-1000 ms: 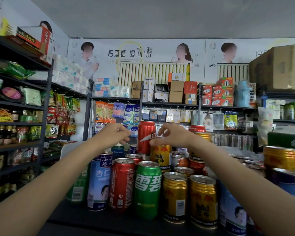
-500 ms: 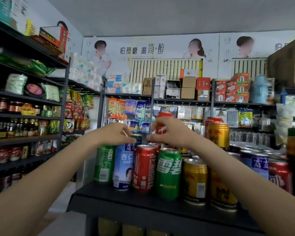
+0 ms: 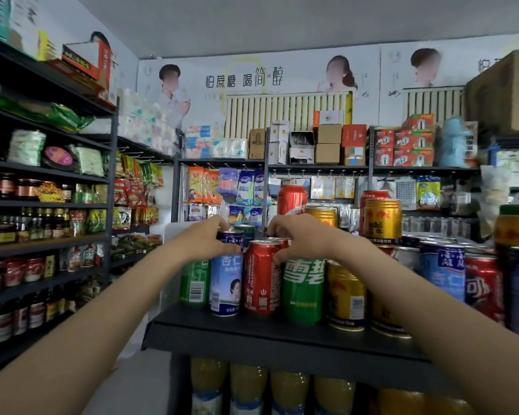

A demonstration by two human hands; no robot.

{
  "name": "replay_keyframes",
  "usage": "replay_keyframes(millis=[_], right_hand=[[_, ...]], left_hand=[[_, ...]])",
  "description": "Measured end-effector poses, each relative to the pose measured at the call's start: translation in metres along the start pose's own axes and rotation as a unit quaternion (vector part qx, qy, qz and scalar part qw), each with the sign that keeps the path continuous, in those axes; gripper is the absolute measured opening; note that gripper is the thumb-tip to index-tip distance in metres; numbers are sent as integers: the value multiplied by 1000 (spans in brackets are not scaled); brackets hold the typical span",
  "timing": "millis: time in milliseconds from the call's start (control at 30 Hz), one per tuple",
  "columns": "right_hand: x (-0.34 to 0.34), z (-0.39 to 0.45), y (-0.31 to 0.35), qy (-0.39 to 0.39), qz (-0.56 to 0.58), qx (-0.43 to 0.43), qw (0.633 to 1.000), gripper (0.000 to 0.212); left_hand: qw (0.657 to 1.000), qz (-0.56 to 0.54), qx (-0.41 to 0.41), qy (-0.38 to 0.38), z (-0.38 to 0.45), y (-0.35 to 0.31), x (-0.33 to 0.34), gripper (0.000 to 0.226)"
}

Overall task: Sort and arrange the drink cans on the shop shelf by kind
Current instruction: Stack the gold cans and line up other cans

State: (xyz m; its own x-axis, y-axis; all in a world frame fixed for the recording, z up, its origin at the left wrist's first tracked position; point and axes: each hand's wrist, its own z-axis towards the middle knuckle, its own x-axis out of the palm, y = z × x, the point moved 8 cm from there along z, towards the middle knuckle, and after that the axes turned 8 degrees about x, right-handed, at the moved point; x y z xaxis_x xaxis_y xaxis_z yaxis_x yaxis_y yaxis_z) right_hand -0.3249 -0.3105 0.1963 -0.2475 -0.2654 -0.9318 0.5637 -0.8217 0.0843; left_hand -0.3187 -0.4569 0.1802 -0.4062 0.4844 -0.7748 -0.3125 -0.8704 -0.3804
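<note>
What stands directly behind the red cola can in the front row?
Behind the red cola can the top of a second red can shows. The right hand covers part of it, and its body is hidden.

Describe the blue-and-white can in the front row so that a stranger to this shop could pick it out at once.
Find the black shelf crowded with drink cans. Along its front row, the blue-and-white can stands second from the left, between a green can and a red can, under the left hand. It alone there shows a printed face.
</note>
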Motion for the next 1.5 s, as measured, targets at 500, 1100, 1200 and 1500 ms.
replay_keyframes(millis=[500, 1100, 1200, 1500], right_hand=[[-1, -31, -23, -52, 112, 27, 992, 76], [-159, -227, -219, -164, 103, 170, 966, 86], [-159, -250, -262, -123, 79, 177, 973, 83], [-146, -280, -342, -41, 71, 124, 989, 64]], left_hand=[[972, 35, 112, -206, -20, -54, -6, 25], [931, -122, 293, -181, 2, -284, 105, 19], [927, -126, 301, -183, 8, -326, 132, 21], [985, 54, 132, -100, 40, -360, 202, 62]])
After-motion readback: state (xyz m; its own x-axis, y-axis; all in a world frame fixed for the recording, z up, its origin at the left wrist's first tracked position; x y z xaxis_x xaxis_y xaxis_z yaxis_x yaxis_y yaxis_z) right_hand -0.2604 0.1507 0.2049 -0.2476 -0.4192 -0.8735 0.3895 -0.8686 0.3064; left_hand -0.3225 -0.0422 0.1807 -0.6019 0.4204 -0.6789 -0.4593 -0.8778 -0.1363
